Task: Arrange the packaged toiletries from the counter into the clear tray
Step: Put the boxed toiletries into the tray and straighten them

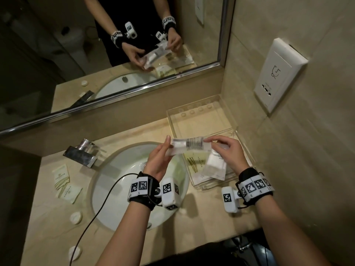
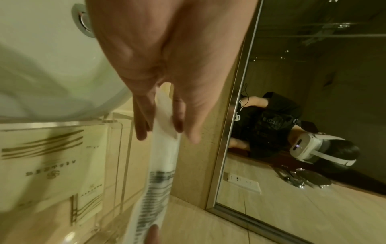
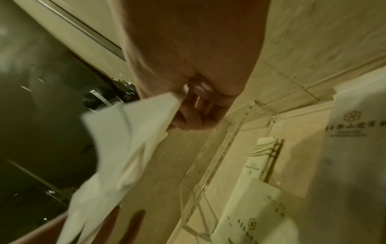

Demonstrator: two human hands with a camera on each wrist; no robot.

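A long translucent packet (image 1: 189,145) with black print is held level between both hands, over the near left corner of the clear tray (image 1: 201,120). My left hand (image 1: 169,148) pinches its left end between thumb and fingers (image 2: 142,125). My right hand (image 1: 209,141) pinches the right end with curled fingers (image 3: 194,118). In the tray lie a cream packet with gold stripes (image 1: 194,162) and a white translucent packet (image 1: 215,166). Two more cream packets (image 1: 61,175) lie on the counter left of the sink.
The round white sink (image 1: 119,179) lies under my left forearm, with the chrome faucet (image 1: 82,152) behind it. Small white round items (image 1: 76,217) sit at the counter's front left. A mirror (image 1: 115,45) backs the counter, and a wall socket (image 1: 278,73) is on the right wall.
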